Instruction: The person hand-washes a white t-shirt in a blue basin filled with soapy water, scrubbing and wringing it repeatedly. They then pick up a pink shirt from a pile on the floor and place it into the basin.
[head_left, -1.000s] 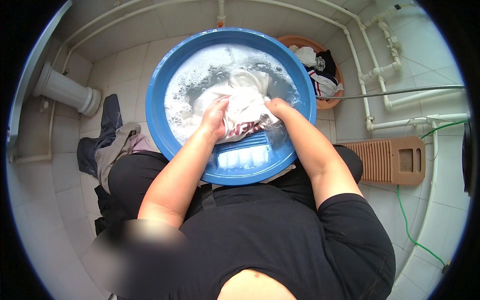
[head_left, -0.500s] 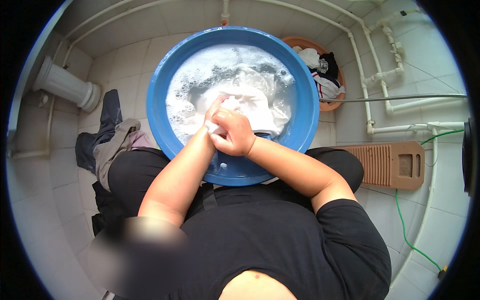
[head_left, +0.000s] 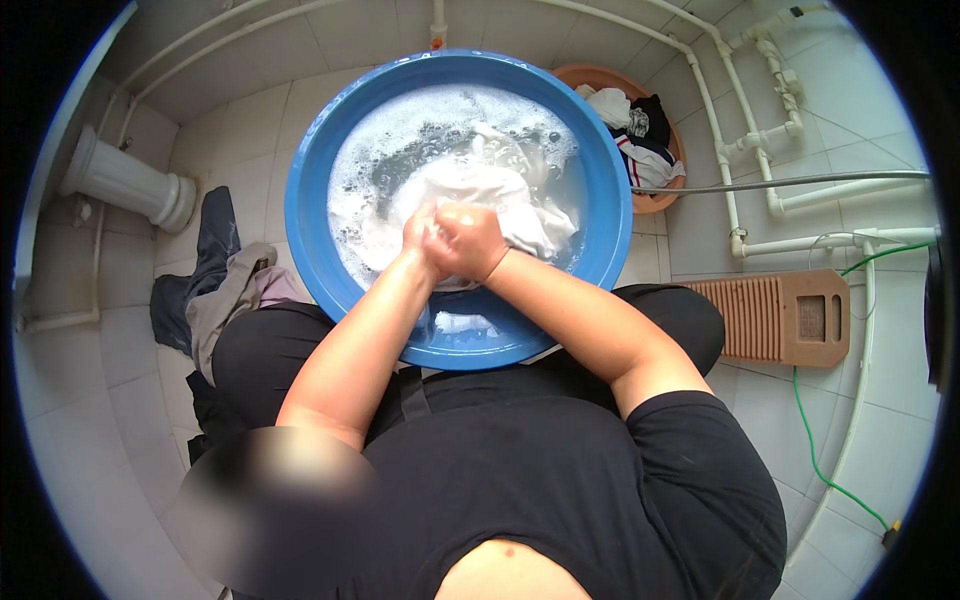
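A white garment (head_left: 485,187) lies bunched in sudsy water inside a big blue basin (head_left: 306,215). Over its near part, my left hand (head_left: 420,238) and my right hand (head_left: 472,238) are pressed together, both with fingers closed around the wet cloth. The exact grip of my left fingers is partly hidden by the right hand. Foam (head_left: 385,128) covers the water at the far and left sides. A small white patch (head_left: 465,323) shows near the basin's front wall; I cannot tell whether it is cloth or foam.
An orange-brown tub (head_left: 672,200) of clothes stands behind the basin at right. A brown washboard (head_left: 765,318) lies by my right knee. Dark trousers (head_left: 216,235) and a beige garment (head_left: 240,285) lie at left. A grey hose (head_left: 780,185) and white pipes (head_left: 730,190) run along the right.
Both hands have drawn slightly nearer to me and pressed closer together, still on the white cloth. The white patch by the basin's front wall has grown larger.
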